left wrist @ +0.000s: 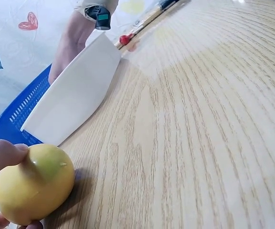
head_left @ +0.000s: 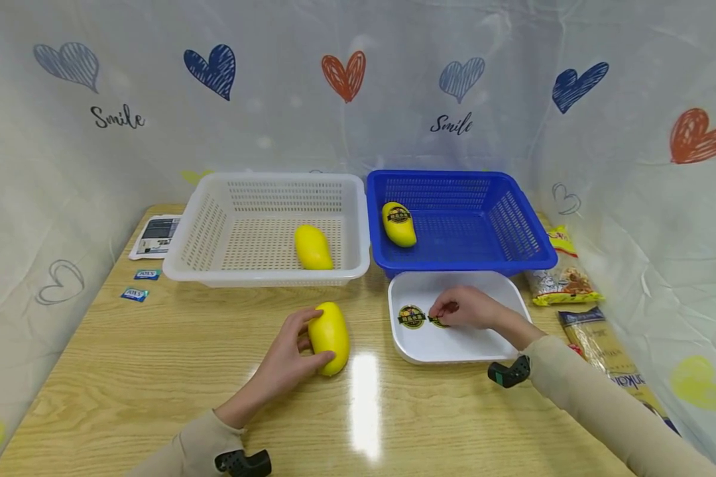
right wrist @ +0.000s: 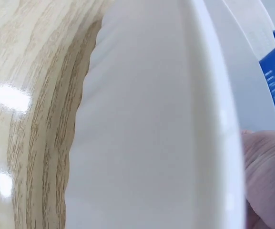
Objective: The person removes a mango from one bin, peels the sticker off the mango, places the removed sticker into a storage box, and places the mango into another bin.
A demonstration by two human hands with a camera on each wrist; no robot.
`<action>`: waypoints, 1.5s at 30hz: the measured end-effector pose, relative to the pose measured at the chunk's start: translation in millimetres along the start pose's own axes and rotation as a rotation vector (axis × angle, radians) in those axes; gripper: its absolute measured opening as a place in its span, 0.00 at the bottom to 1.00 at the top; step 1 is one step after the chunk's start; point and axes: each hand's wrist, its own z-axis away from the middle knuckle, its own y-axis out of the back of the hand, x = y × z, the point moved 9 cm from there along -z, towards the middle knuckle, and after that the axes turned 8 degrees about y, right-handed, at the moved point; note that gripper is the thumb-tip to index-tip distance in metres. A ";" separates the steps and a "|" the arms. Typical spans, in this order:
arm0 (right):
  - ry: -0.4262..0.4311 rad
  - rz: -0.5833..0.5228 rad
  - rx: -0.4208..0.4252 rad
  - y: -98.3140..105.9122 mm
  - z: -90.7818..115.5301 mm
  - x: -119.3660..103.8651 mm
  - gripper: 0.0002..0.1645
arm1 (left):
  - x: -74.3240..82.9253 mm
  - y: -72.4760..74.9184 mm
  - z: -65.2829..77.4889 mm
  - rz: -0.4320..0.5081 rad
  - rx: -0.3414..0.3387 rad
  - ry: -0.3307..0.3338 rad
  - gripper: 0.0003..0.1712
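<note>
My left hand (head_left: 283,358) grips a plain yellow mango (head_left: 329,339) on the table, thumb on the near side and fingers at the far end. The left wrist view shows the same mango (left wrist: 37,186) close to the tabletop. Over a white tub (head_left: 447,351) to the right, my right hand (head_left: 468,308) has its thumb and fingertips pinched at a black-and-gold round sticker (head_left: 435,322), which they partly cover. Another such sticker (head_left: 412,317) lies beside it in the tub. In the right wrist view the tub's wall hides most of my right hand (right wrist: 270,176).
Behind stand a white basket (head_left: 262,275) with one plain mango (head_left: 313,248) and a blue basket (head_left: 471,266) with a stickered mango (head_left: 398,228). Snack bags (head_left: 563,268) lie along the right edge. Small blue packets (head_left: 147,274) and a flat pack (head_left: 157,235) lie at left.
</note>
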 end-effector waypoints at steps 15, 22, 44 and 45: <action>-0.044 0.033 -0.033 12.2 -4.5 -29.6 0.08 | 0.6 -1.8 1.9 0.044 -0.035 -0.032 0.43; 0.010 -0.025 0.042 22.8 -19.8 -86.2 0.12 | 1.7 -2.7 3.2 0.034 -0.044 -0.066 0.40; 0.075 -0.095 0.245 -66.6 -76.7 -160.6 0.19 | 42.8 51.9 15.6 -0.212 -0.044 -0.308 0.29; 0.073 -0.085 0.252 -67.7 -77.7 -159.8 0.19 | 47.1 62.5 15.6 -0.203 -0.038 -0.318 0.28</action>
